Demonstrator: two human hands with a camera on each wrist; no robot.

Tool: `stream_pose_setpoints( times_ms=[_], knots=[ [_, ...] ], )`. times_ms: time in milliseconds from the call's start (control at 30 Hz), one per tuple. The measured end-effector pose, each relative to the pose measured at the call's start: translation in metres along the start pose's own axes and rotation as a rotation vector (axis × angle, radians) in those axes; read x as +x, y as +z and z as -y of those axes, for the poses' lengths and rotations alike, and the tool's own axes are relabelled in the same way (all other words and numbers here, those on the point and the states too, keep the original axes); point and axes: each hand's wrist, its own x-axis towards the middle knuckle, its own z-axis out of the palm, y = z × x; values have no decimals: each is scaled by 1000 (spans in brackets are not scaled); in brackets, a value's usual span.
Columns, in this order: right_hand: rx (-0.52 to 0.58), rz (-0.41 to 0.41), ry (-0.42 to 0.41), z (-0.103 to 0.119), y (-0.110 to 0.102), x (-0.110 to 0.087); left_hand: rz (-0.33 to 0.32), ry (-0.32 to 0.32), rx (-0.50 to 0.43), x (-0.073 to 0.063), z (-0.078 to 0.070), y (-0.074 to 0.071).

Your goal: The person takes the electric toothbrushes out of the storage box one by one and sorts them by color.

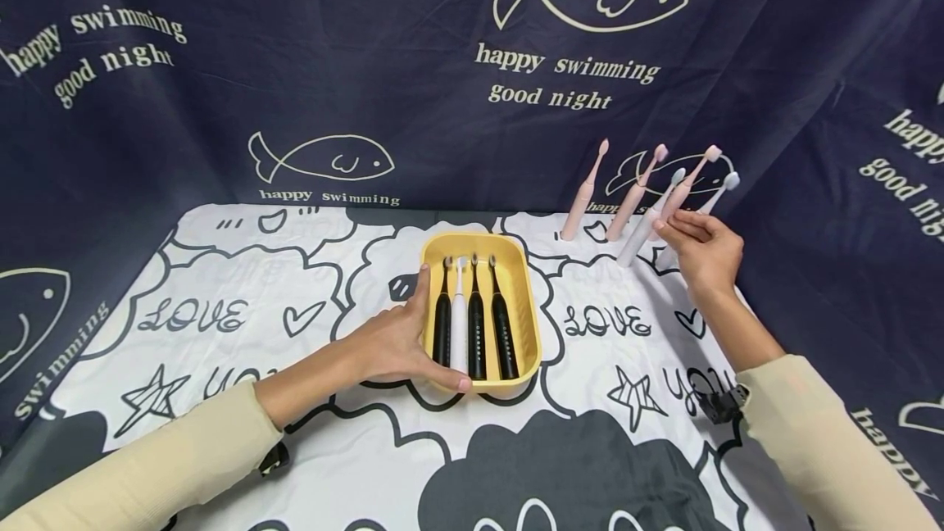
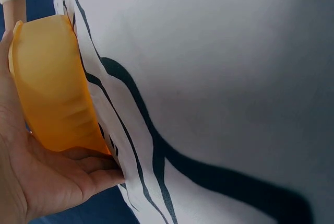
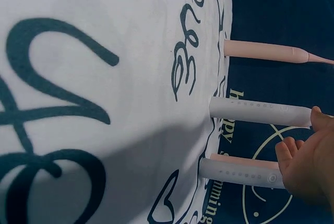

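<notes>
A yellow tray (image 1: 533, 326) holds three black electric toothbrushes (image 1: 476, 334) and a white electric toothbrush (image 1: 459, 326), side by side with heads toward the back. My left hand (image 1: 398, 342) grips the tray's left side, thumb on the front rim, fingers against the outer wall (image 2: 52, 78). At the back right, my right hand (image 1: 704, 256) pinches the upper handle of an upright white electric toothbrush (image 1: 640, 234), whose base is at the cloth (image 3: 255, 110). Another upright white toothbrush (image 3: 240, 172) stands beside it, partly hidden behind the hand in the head view.
Three pink electric toothbrushes stand upright at the back right: a left one (image 1: 583, 207), a middle one (image 1: 627, 210) and a right one (image 1: 682, 191), partly covered by the white one. A patterned white cloth (image 1: 221, 310) covers the table. A dark blue curtain (image 1: 369, 64) hangs behind.
</notes>
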Motion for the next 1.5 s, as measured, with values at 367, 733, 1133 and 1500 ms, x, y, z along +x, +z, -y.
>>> stream_pose_setpoints(
  times_ms=[367, 733, 1133, 1500],
  knots=[
    [31, 11, 77, 2, -3, -8, -2, -2, 2, 0, 1, 0],
    [38, 69, 108, -1, -2, -17, 0, -6, 10, -1, 0, 0],
    [92, 154, 120, -5, 6, -26, 0, 2, 6, -1, 0, 1],
    [65, 254, 114, -5, 18, -32, 1, 9, 5, 0, 0, 0]
  ],
)
